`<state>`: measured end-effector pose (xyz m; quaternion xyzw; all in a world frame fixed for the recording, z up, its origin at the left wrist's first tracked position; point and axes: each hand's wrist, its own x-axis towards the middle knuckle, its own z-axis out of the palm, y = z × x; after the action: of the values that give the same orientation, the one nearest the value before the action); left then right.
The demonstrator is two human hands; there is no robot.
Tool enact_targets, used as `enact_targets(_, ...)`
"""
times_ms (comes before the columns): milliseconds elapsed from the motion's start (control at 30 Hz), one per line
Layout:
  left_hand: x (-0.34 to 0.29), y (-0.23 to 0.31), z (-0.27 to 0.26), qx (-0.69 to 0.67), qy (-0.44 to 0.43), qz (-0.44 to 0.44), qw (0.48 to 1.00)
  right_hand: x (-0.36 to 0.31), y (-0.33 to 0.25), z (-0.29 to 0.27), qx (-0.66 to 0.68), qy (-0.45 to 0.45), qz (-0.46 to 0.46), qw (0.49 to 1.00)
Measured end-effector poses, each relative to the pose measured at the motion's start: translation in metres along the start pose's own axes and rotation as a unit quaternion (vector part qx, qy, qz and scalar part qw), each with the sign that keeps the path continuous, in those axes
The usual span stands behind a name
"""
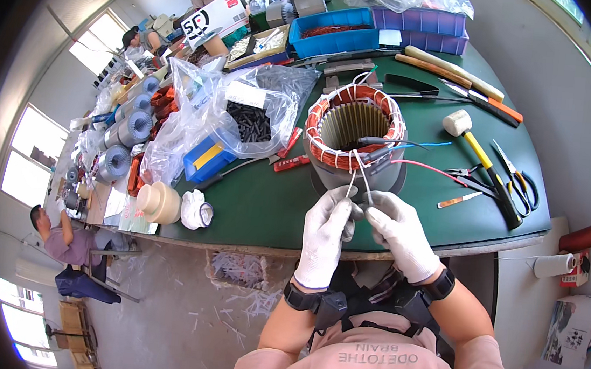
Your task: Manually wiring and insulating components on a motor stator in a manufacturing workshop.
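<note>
Left hand (326, 233): gloved fingers pinch a thin white lead (351, 182).
Right hand (398, 232): fingers pinch another white lead; its tip is hidden.
Stator (354, 130): base hidden behind both hands, standing on the green surface (259, 202).

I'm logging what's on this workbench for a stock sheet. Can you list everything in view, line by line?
stator: one, grey core with copper windings, centre of the table
white leads: two, white, running from the stator to the hands
table: one, dark green top
mallet: one, white head, yellow and black handle, right of the stator
scissors: one, dark handles, right edge
plastic bags: several, clear, left of the stator
blue bin: one, far side
tape roll: one, cream, front left edge
left hand: white glove, pinching a lead
right hand: white glove, pinching a lead
</note>
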<state>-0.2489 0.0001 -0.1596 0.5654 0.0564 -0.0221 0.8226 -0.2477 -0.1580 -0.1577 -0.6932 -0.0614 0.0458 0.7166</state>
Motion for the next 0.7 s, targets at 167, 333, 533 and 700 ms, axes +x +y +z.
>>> enact_targets(167,-0.002,0.010,-0.015,0.037,-0.039,-0.027,0.998,-0.055,0.004,-0.049,0.094,-0.063,0.063,0.992)
enact_targets(333,0.019,0.006,-0.015,-0.055,-0.095,-0.072,0.991,-0.169,0.114,-0.147,-0.200,-0.083,0.270,0.938)
enact_targets(533,0.024,0.010,-0.021,-0.039,-0.095,-0.081,0.991,-0.347,0.215,-0.208,-0.480,-0.120,0.493,0.715)
enact_targets(700,0.031,0.010,-0.023,-0.057,-0.098,-0.091,0.989,-0.548,0.343,-0.286,-0.545,-0.261,0.587,0.538)
